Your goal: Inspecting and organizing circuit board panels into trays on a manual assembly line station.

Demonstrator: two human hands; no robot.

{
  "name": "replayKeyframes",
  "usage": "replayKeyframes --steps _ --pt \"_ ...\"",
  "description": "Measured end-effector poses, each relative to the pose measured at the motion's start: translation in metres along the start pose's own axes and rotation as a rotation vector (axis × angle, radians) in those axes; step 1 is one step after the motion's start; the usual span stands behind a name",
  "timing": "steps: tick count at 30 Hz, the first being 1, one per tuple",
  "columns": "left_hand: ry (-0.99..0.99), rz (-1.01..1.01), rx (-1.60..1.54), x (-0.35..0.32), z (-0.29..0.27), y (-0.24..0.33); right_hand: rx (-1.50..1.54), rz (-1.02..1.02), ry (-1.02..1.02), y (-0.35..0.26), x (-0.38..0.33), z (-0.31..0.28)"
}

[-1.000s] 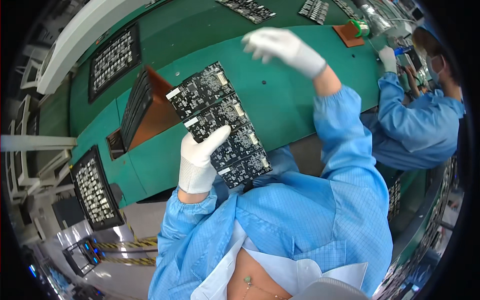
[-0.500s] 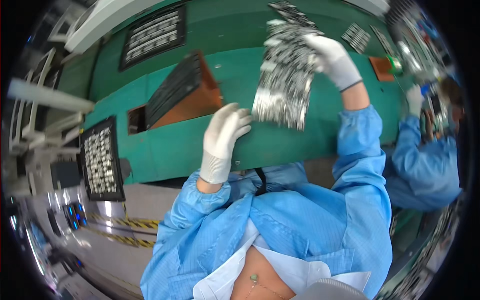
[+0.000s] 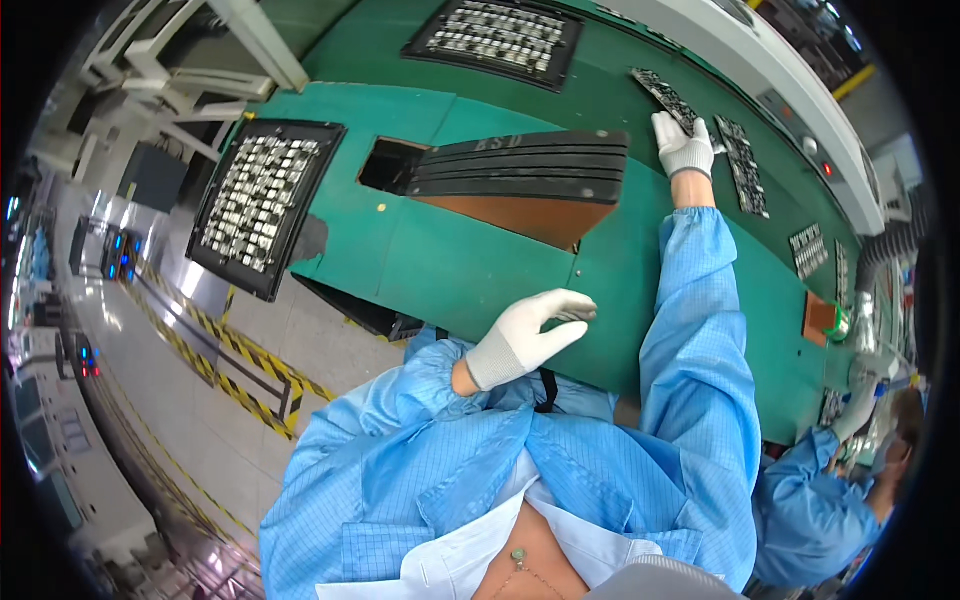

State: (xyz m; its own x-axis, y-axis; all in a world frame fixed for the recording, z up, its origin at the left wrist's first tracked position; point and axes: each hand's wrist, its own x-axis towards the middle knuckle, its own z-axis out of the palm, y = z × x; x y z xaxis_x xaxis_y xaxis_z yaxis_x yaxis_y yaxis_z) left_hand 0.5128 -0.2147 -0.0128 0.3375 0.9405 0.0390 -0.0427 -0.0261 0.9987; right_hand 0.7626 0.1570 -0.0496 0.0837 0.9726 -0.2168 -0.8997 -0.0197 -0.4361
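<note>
My right hand (image 3: 685, 150), in a white glove, reaches out over the far side of the green bench. Its fingers close around the near end of a narrow dark circuit board panel (image 3: 660, 93). A second circuit board panel (image 3: 742, 165) lies just right of that hand. My left hand (image 3: 535, 330), also gloved, hovers over the bench's front edge, fingers stretched and thumb apart, holding nothing. Beyond it stands a slanted stack of black trays (image 3: 520, 160) on a brown wedge-shaped support (image 3: 510, 218).
Black trays filled with small silvery parts lie at the bench's left end (image 3: 262, 200) and far side (image 3: 495, 40). Smaller board panels (image 3: 808, 250) lie farther right. A white machine housing (image 3: 790, 90) borders the back. A co-worker in a blue smock (image 3: 815, 505) sits at right.
The blurred silvery panel my right hand was holding is no longer raised over the bench. That hand now grips a narrow panel farther back. My left hand has moved nearer my body; the view has turned.
</note>
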Motion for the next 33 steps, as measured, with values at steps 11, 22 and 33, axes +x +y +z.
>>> replayKeyframes --steps 11,22,33 --pt "0.380 0.469 0.576 -0.069 -0.092 0.053 -0.905 0.141 -0.487 -0.022 -0.093 0.111" --pt "1.164 0.071 1.362 -0.231 -0.277 0.036 -1.588 -0.621 -1.712 0.206 -0.361 0.209" --pt "0.909 -0.081 1.480 -0.181 -0.272 0.025 -1.746 -0.829 -1.685 0.395 -0.260 0.181"
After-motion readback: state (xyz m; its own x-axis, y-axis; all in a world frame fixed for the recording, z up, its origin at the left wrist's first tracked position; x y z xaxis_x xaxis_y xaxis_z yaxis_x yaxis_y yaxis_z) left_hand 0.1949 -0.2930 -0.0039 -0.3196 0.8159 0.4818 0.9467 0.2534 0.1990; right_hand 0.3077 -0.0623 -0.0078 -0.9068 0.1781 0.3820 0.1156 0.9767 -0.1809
